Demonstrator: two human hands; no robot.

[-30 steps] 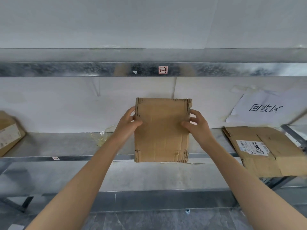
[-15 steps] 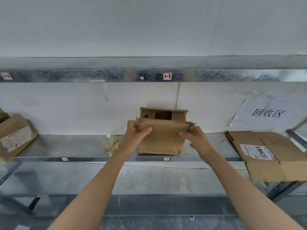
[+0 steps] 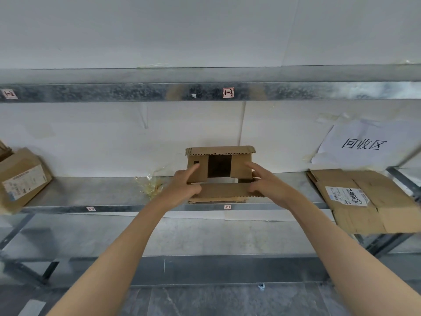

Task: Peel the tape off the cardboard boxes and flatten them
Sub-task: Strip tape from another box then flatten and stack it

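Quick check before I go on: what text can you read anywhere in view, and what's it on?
"1-2": tag, upper rail, left.
"1-3": tag, same rail.
"回收区": paper sign.
"2-2", faint: tag, lower rail.
Unreadable: second lower tag, stamp on middle box, label on left box, label on flat box.
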